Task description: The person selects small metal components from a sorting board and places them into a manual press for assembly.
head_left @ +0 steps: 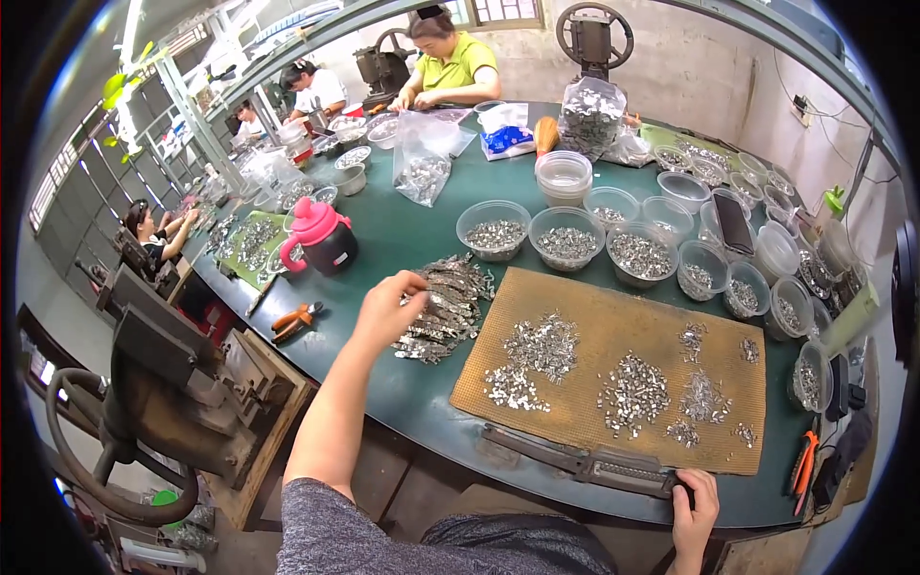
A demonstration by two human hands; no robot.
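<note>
My left hand is over the left side of a heap of silvery metal link strips, its fingers curled together. Whatever they may be pinching is too small to make out. At the table's front edge, my right hand grips the right end of a long, dark metal jig with a narrow slotted channel. Beyond the jig lies a tan textured mat. Small metal parts are sorted on it in several separate piles.
Clear plastic tubs of metal parts line the mat's far and right sides. A pink-lidded dark jug and orange-handled pliers stand left; another orange-handled tool lies right. A hand press flanks the table. Co-workers sit across and left.
</note>
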